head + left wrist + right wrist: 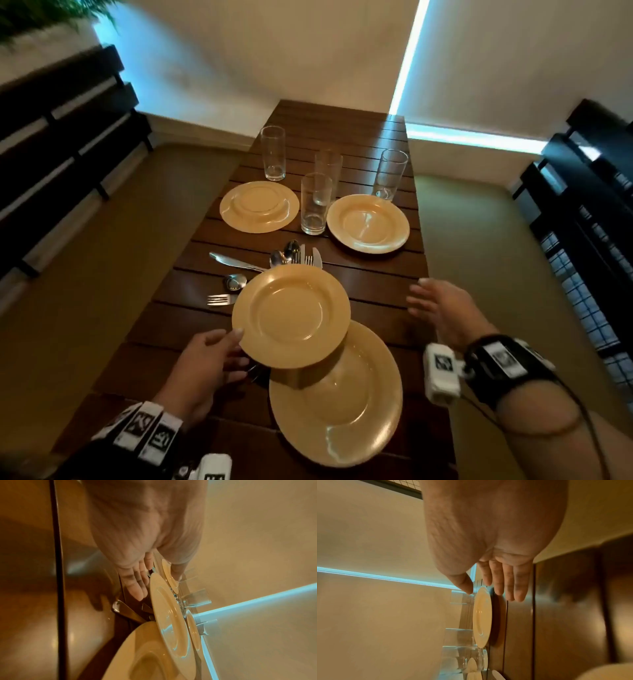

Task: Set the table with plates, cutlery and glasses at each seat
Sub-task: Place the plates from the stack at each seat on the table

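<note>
My left hand (236, 346) pinches the near-left rim of a yellow plate (291, 315), thumb on top and fingers underneath, and holds it above the table. Part of this lifted plate overlaps a second yellow plate (337, 394) lying at the near end. In the left wrist view the held plate (168, 615) shows edge-on beside my fingers (137, 585). Over the table's right side hovers my right hand (431, 305), fingers spread and holding nothing; its straight fingers (503, 582) show in the right wrist view. Loose cutlery (291, 255) lies mid-table, partly hidden by the lifted plate.
Two more yellow plates lie further up, one left (259, 206) and one right (368, 223). Several tall clear glasses (317, 204) stand around them. The dark slatted table (383, 298) is narrow, with dark benches (68, 137) on both sides and a wall beyond.
</note>
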Demonstrator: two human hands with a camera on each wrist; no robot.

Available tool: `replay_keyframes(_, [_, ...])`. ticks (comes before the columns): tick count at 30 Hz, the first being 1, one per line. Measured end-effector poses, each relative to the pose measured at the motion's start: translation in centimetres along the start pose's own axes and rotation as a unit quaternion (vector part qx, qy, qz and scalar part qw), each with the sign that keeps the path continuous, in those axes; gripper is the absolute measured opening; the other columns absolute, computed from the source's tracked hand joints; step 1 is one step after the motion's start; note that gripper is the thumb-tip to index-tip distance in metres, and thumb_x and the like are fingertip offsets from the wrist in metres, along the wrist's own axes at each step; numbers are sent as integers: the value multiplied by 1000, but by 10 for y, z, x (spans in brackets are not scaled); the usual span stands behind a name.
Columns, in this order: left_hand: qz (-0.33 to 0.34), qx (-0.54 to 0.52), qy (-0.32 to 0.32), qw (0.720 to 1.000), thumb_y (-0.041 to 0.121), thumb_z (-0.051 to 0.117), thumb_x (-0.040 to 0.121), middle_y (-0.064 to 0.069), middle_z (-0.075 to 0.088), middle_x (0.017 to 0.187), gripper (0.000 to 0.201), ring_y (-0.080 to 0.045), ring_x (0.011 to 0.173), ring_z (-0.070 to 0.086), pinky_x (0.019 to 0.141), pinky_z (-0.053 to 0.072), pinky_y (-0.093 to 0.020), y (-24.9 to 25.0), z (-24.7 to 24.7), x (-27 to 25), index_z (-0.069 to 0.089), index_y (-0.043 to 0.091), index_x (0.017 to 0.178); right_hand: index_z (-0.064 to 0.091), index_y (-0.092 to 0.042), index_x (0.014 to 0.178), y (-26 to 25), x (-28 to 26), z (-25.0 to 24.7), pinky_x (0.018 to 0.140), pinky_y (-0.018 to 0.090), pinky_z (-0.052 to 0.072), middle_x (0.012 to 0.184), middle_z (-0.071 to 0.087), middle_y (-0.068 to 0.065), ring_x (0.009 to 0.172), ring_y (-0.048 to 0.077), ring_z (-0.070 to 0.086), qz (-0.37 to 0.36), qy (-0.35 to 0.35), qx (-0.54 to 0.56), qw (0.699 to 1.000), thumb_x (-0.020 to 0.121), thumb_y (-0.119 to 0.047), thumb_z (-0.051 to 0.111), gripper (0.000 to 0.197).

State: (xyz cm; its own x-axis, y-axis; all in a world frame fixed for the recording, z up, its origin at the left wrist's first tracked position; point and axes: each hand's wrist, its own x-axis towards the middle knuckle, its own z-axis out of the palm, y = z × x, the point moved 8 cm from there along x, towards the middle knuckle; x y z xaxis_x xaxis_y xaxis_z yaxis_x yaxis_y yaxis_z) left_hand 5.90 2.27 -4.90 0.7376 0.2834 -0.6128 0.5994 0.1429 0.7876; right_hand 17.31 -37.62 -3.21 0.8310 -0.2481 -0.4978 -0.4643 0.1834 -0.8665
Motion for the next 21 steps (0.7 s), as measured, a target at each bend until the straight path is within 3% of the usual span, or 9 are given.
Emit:
replay_keyframes(3, [-28,-46,-27,998,21,65,98,-22,68,109,26,-31,83,65,76,58,-46,-3,11,8,61,2,116,50,-2,133,-9,53,23,88,45,55,127,55,19,109,35,60,32,27,11,999,98,-17,55,39])
replay_keyframes(8, [-42,-34,-46,997,12,65,97,-19,66,91,21,-24,67,59,60,57,-36,-9,16,16,64,-3,112,46,-2,141,-12,114,44,76,41,57,125,59,20,103,32,65,69,73,43,994,98,-17,56,47])
replay_keyframes(11, [-37,-33,-36,998,8,64,97,-22,69,96,18,-30,77,65,61,60,-40,-8,16,18,63,-5,110,49,1,137,-19,131,54,83,43,57,97,67,18,90,31,70,59,77,31,995,98,-14,56,43])
replay_keyframes(13, [-32,-54,-24,998,2,61,97,-26,66,100,12,-36,86,66,58,62,-45,-9,14,17,60,-7,104,56,0,129,-21,136,57,73,42,58,82,64,16,81,31,70,58,83,-9,995,95,-12,58,36])
replay_keyframes(15, [-24,-73,-17,997,-4,59,97,-27,61,101,7,-38,86,63,52,62,-46,-9,12,14,56,-10,101,57,-1,124,-25,134,58,54,35,54,91,66,17,70,27,64,54,80,-49,994,95,-8,56,30])
replay_keyframes(16, [-18,-77,-22,997,-6,58,97,-27,60,101,7,-38,85,62,50,61,-45,-11,9,14,55,-10,101,55,1,126,-26,135,57,53,34,55,100,66,19,70,26,63,47,79,-59,994,95,-4,52,31])
replay_keyframes(19, [12,-68,-10,998,-10,56,95,-30,61,100,11,-38,83,63,47,60,-42,-10,-1,6,54,-6,105,56,7,123,-30,120,41,86,44,60,89,63,18,96,34,68,51,97,-81,991,90,9,46,35])
replay_keyframes(20, [27,-65,-7,997,-11,57,95,-31,63,100,16,-40,83,64,50,60,-43,-8,-7,5,54,-2,108,53,9,127,-31,114,33,90,48,58,93,63,19,107,38,66,49,98,-69,992,89,11,45,39])
replay_keyframes(21, [36,-59,-10,998,-10,58,94,-29,66,99,22,-41,85,65,54,60,-44,-6,-12,1,55,3,112,49,10,132,-32,102,25,83,46,62,104,60,23,110,39,64,40,91,-56,993,90,11,43,42])
